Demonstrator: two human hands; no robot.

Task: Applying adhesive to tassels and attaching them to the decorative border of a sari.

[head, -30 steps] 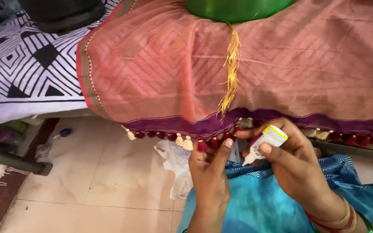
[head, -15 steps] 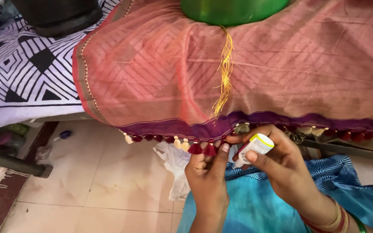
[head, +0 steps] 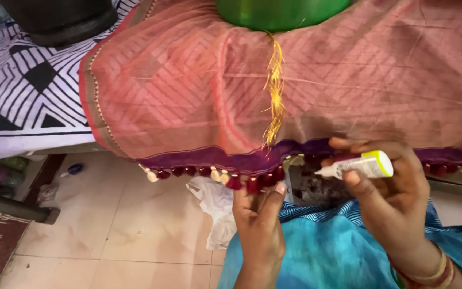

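Note:
A pink woven cloth (head: pixel 199 91) with a purple border hangs over a table edge, and red and cream tassels (head: pixel 241 182) dangle from its hem. My left hand (head: pixel 260 225) pinches a red tassel at the hem from below. My right hand (head: pixel 391 198) holds a small white glue tube (head: pixel 359 167) with a yellow-green end, its nozzle pointing left toward the hem. A bundle of yellow thread (head: pixel 275 91) lies on the cloth. Bangles ring my right wrist.
A green round container (head: pixel 279 10) rests on the cloth at the top. A black-and-white patterned sheet (head: pixel 22 91) covers the surface at left, with a dark pot (head: pixel 54 18) on it. A white plastic bag (head: pixel 215 208) lies on the tiled floor. Blue cloth (head: pixel 327 251) covers my lap.
The view has shifted, so the cloth sits further left in the frame. My right hand has turned the glue tube so that its nozzle points left at the hem. My left hand keeps hold of the tassels.

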